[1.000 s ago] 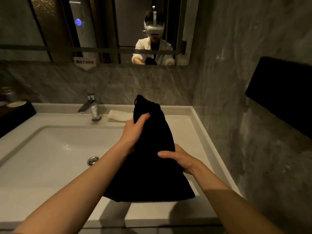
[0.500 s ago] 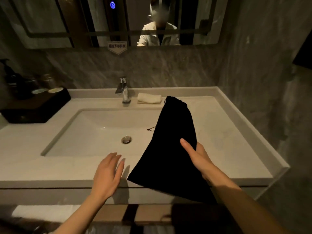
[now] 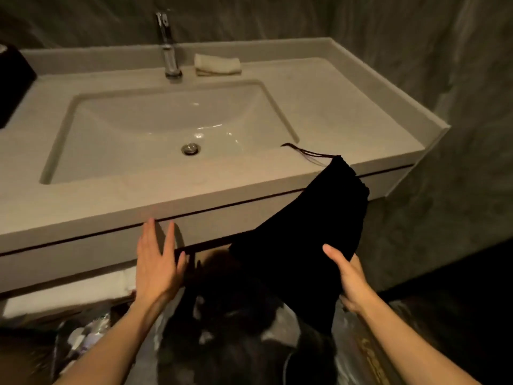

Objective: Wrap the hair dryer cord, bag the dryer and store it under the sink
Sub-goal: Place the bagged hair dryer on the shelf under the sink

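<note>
My right hand [image 3: 348, 279] grips a black drawstring bag [image 3: 308, 234] by its lower part. The bag hangs in front of the vanity's right front edge, its gathered mouth up and its drawstring [image 3: 304, 154] trailing over the counter. The dryer itself is hidden inside the bag. My left hand [image 3: 158, 262] is flat and open, fingers spread, against the front panel [image 3: 83, 254] below the sink counter. The white sink basin [image 3: 172, 126] lies above both hands.
A chrome faucet [image 3: 168, 45] and a folded white cloth [image 3: 216, 63] stand behind the basin. A black tray [image 3: 12, 79] sits at the counter's left. White towels [image 3: 69, 295] lie on a shelf under the vanity. A bin with a plastic liner [image 3: 358, 343] is below.
My view has tilted down toward the vanity front. The left hand let go of the bag and dropped to the front panel. The right hand lowered the bag below the counter edge.
</note>
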